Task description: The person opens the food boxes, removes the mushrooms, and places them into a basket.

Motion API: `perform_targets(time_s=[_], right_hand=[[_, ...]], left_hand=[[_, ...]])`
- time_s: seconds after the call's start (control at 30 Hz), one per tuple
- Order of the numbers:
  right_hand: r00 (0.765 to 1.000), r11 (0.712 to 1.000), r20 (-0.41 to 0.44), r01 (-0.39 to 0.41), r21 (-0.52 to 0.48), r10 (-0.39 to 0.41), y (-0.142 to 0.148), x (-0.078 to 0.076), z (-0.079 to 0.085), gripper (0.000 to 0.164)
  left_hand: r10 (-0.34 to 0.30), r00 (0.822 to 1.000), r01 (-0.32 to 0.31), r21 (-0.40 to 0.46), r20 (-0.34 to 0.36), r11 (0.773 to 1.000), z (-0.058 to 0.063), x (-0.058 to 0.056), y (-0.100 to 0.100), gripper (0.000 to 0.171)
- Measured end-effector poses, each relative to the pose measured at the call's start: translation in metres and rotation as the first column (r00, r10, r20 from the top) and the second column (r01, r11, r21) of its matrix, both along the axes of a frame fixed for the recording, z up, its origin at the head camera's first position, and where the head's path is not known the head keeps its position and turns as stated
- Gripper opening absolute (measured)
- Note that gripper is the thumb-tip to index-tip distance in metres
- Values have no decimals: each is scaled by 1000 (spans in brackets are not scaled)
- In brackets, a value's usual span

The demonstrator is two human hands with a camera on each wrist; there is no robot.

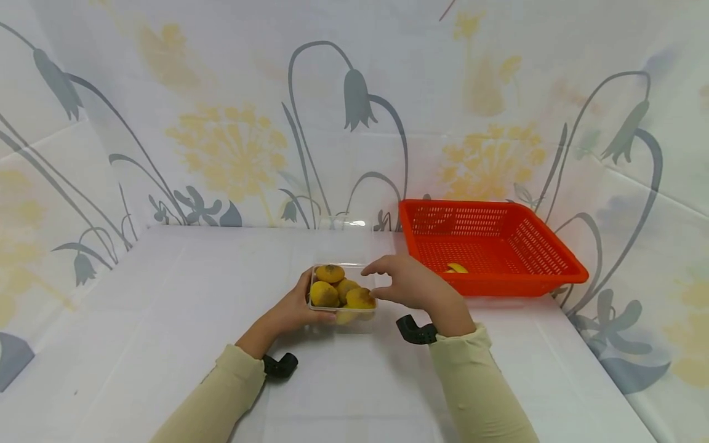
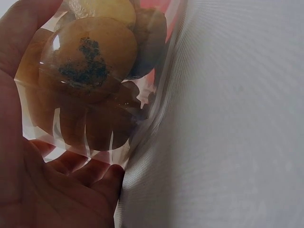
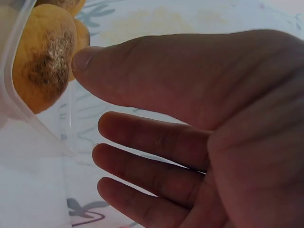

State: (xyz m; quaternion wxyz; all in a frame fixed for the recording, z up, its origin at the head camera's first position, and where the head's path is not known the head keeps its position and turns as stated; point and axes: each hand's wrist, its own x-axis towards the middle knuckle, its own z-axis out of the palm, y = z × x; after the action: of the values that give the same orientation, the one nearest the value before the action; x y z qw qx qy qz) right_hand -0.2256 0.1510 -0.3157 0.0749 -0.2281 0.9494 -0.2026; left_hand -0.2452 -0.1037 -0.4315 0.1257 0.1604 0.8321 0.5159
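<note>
The left hand grasps a clear container at the centre of the head view, its thumb along the near side. The container holds several yellow fruits with dark patches, and its transparent lid stands raised behind it. The right hand is released, fingers loosely extended at the container's right side, thumb near one fruit; whether they touch cannot be told. Right of centre, a red basket with another yellow thing inside sits on the white bench.
</note>
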Motion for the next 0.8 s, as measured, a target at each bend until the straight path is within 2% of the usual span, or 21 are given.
perform_targets(time_s=[0.33, 0.53, 0.8], right_hand=[[998, 998, 17, -59, -25, 60, -10, 3, -5, 35], [994, 994, -10, -106, -12, 106, -15, 3, -7, 33], [995, 995, 9, -98, 6, 98, -21, 4, -9, 32]], left_hand=[[-3, 1000, 3, -2, -9, 1000, 0, 1, 0, 114], [-6, 1000, 6, -9, -12, 1000, -2, 0, 0, 113], [-3, 1000, 3, -8, -14, 1000, -1, 0, -1, 112]])
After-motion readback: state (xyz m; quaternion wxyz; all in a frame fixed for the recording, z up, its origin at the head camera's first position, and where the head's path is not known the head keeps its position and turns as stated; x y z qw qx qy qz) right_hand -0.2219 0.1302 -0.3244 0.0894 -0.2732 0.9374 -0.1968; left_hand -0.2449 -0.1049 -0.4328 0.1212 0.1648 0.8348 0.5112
